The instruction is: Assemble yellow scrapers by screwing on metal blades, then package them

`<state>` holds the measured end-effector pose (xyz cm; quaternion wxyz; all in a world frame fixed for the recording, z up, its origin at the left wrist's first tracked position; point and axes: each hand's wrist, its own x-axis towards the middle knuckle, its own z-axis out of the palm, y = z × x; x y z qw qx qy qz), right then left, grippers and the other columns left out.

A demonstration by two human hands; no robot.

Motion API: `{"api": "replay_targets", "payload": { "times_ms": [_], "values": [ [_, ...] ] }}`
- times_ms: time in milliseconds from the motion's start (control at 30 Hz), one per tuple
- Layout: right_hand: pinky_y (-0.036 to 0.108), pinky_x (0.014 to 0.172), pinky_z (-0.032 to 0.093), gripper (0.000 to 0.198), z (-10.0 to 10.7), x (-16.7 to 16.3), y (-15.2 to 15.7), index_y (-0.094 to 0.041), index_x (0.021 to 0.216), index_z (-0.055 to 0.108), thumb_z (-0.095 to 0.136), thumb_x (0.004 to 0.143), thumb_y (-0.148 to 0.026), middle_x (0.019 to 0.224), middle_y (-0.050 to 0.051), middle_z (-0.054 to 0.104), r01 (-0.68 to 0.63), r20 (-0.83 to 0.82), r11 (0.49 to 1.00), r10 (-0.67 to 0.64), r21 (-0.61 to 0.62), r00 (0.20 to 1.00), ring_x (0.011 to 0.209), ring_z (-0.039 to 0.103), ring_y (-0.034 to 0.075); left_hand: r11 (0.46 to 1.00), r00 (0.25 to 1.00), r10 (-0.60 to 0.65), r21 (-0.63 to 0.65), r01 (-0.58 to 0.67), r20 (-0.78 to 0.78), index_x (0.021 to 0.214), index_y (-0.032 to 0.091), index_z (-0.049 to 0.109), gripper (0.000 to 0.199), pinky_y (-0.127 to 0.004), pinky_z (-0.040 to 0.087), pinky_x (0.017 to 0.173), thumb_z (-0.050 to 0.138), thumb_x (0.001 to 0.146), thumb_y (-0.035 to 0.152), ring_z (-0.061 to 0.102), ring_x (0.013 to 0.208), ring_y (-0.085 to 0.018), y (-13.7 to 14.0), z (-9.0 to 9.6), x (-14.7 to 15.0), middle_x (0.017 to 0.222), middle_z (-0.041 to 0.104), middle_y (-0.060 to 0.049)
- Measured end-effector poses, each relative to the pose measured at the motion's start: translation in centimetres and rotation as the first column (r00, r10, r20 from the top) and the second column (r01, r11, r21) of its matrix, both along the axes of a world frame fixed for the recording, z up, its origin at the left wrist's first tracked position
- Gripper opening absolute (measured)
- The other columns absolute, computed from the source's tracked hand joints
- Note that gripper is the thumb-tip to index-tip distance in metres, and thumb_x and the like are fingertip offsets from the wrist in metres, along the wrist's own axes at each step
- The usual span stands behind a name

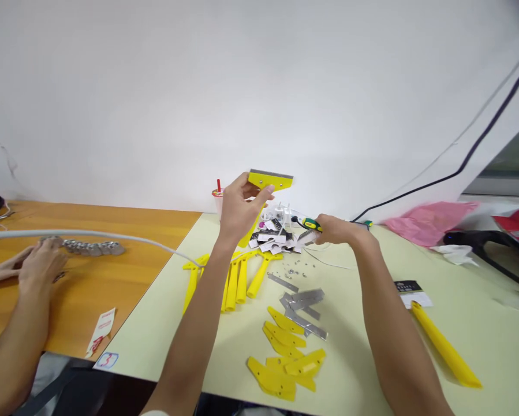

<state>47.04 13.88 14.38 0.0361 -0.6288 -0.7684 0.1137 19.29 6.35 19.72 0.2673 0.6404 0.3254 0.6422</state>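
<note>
Against a white wall (259,86), a cream tabletop (341,346) is being worked above, where a yellow scraper (271,182) is being held up near the centre of the frame, its neck pinched between the thumb and fingers of the left hand (238,212), while a green-and-yellow screwdriver (310,224) is being grasped right of centre by the right hand (333,230). The scraper is being judged light, stiff and slightly slick, probably plastic; its neck or handle is being favoured for holding, clear of the possibly sharp grey blade (271,173).
</note>
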Motion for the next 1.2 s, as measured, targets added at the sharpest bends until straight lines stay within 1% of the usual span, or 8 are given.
{"api": "replay_targets", "payload": {
  "times_ms": [100, 267, 400, 467, 533, 667, 933, 1200],
  "values": [
    [0.032, 0.064, 0.049, 0.03, 0.9, 1.0, -0.9, -0.021, 0.09, 0.063, 0.086, 0.072, -0.016, 0.092, 0.008, 0.075, 0.024, -0.03, 1.0, -0.023, 0.007, 0.999, 0.076, 0.069, 0.024, 0.999, 0.989, -0.041, -0.026, 0.045, 0.141, 0.107, 0.021, 0.074, 0.04, -0.033, 0.068, 0.07, 0.093, 0.085, 0.049, 0.082, 0.088, -0.023, -0.3, 0.0, 0.8, 0.101, 0.083, -0.008],
    [0.033, 0.072, 0.051, 0.032, 2.6, 0.4, -2.7, -0.023, 0.107, 0.062, 0.082, 0.083, -0.027, 0.11, 0.01, 0.076, -0.024, -0.187, 0.984, 0.058, 0.177, 0.981, 0.09, 0.07, 0.025, 0.994, 0.933, -0.078, -0.047, 0.101, 0.352, 0.108, 0.021, 0.075, 0.042, -0.04, 0.07, 0.083, 0.096, 0.082, 0.046, 0.084, 0.098, -0.028, -0.3, -0.3, 1.9, 0.109, 0.083, -0.01],
    [0.034, 0.08, 0.05, 0.029, 4.5, -1.0, -5.3, -0.023, 0.104, 0.064, 0.082, 0.082, -0.03, 0.114, 0.008, 0.075, -0.139, -0.343, 0.892, 0.304, 0.43, 0.888, 0.096, 0.069, 0.026, 0.994, 0.862, -0.083, -0.025, 0.111, 0.501, 0.106, 0.02, 0.075, 0.041, -0.046, 0.069, 0.096, 0.098, 0.081, 0.042, 0.083, 0.106, -0.029, 0.1, -0.4, 2.0, 0.117, 0.081, -0.01],
    [0.034, 0.08, 0.049, 0.024, 5.2, -1.5, -6.6, -0.024, 0.101, 0.064, 0.08, 0.085, -0.031, 0.111, 0.006, 0.074, -0.165, -0.365, 0.853, 0.376, 0.494, 0.852, 0.093, 0.068, 0.024, 0.995, 0.824, -0.081, -0.01, 0.104, 0.561, 0.105, 0.02, 0.074, 0.04, -0.048, 0.067, 0.102, 0.098, 0.081, 0.041, 0.082, 0.111, -0.029, 0.1, -0.3, 1.6, 0.123, 0.08, -0.011],
    [0.033, 0.07, 0.044, 0.019, 5.7, -1.8, -7.7, -0.024, 0.09, 0.06, 0.077, 0.09, -0.034, 0.094, 0.003, 0.071, -0.165, -0.375, 0.854, 0.38, 0.494, 0.845, 0.079, 0.061, 0.02, 0.996, 0.788, -0.071, 0.0, 0.09, 0.611, 0.104, 0.02, 0.074, 0.04, -0.049, 0.066, 0.106, 0.099, 0.079, 0.039, 0.081, 0.116, -0.029, 0.0, -0.1, 1.2, 0.127, 0.079, -0.011],
    [0.031, 0.058, 0.032, 0.034, 6.1, -1.9, -8.9, -0.024, 0.076, 0.051, 0.072, 0.096, -0.04, 0.069, -0.002, 0.056, -0.174, -0.383, 0.887, 0.352, 0.427, 0.854, 0.063, 0.041, 0.015, 0.998, 0.725, -0.061, 0.022, 0.062, 0.686, 0.104, 0.02, 0.074, 0.039, -0.049, 0.063, 0.112, 0.099, 0.081, 0.038, 0.077, 0.123, -0.028, -0.3, 0.3, 0.4, 0.129, 0.079, -0.011],
    [0.03, 0.054, 0.029, 0.029, 6.4, -1.7, -9.3, -0.024, 0.074, 0.053, 0.07, 0.091, -0.039, 0.067, -0.003, 0.047, -0.282, -0.389, 0.892, 0.414, 0.353, 0.823, 0.064, 0.032, 0.015, 0.997, 0.67, -0.035, 0.076, -0.031, 0.741, 0.109, 0.024, 0.071, 0.04, -0.05, 0.065, 0.112, 0.097, 0.084, 0.041, 0.074, 0.132, -0.028, 0.0, 0.3, -0.3, 0.136, 0.077, -0.007],
    [0.029, 0.058, 0.03, 0.035, 6.5, -2.1, -9.6, -0.024, 0.075, 0.05, 0.073, 0.093, -0.043, 0.071, -0.003, 0.049, -0.263, -0.438, 0.865, 0.453, 0.428, 0.776, 0.068, 0.035, 0.015, 0.992, 0.669, -0.112, 0.044, 0.118, 0.734, 0.101, 0.02, 0.073, 0.038, -0.055, 0.059, 0.119, 0.101, 0.078, 0.031, 0.073, 0.134, -0.031, -0.2, 0.4, 0.6, 0.128, 0.08, -0.01]
  ]
}}
